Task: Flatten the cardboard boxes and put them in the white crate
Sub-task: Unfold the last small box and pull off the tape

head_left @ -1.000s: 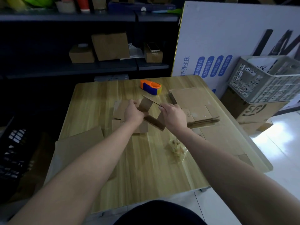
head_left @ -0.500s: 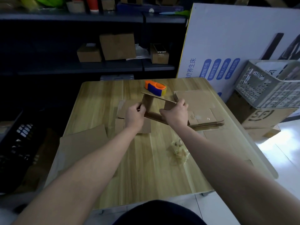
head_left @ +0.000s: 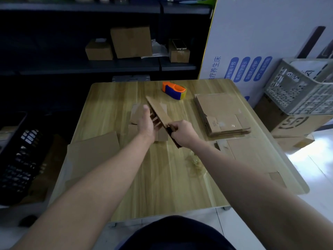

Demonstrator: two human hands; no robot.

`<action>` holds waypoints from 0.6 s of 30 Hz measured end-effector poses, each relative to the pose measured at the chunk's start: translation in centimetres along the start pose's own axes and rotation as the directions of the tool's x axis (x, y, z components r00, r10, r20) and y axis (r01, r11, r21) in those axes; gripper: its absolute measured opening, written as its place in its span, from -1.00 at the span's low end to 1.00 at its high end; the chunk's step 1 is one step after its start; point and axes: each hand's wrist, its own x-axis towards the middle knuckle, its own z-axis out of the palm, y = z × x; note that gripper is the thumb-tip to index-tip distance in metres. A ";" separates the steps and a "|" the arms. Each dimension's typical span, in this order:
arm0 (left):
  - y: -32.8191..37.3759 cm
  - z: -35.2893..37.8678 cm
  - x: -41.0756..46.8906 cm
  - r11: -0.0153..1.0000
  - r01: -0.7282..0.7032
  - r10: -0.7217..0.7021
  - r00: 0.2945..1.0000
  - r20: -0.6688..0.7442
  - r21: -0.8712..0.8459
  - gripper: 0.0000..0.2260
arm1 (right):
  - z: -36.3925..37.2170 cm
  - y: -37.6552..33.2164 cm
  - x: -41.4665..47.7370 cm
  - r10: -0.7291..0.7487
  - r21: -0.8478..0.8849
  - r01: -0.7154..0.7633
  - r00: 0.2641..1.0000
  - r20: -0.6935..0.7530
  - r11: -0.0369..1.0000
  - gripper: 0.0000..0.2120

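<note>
Above the middle of the counter, a half-collapsed cardboard box is held tilted between both hands. The left hand lies against its left side with fingers fairly straight, while the right hand pinches its near edge. It looks light and thin-walled: stiff across the panels, weak along the creases, so it should fold flat with a squeeze and bend if forced off the scores. I would hold it at opposite edges near the corners, since loose flaps give way under the fingers. A stack of flattened boxes lies to the right on the counter, dry and matt, likely to slide on the smooth wood-grain top if nudged. An orange tape dispenser sits behind the box, and a scrap of crumpled clear tape lies nearer the front. The white crate stands off the counter to the right on a brown carton — a reach sideways. Dark shelving with more boxes lines the dim back wall.
</note>
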 end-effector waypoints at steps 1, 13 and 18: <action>-0.2 -0.1 -0.1 0.999 0.017 -0.019 0.999 0.051 0.032 -0.53 | 0.2 -0.1 -0.1 -0.001 -0.006 0.001 1.000 0.021 1.000 -0.71; -3.0 -6.4 0.6 0.902 0.248 -0.160 0.952 -0.260 0.353 -0.63 | 2.0 3.9 0.9 0.305 -0.007 -0.306 0.947 0.102 0.952 -0.27; -4.1 -8.4 0.2 0.770 0.301 -0.204 0.952 -0.230 0.563 -0.50 | 3.5 4.7 0.8 0.405 0.035 -0.419 0.893 0.195 0.907 -0.42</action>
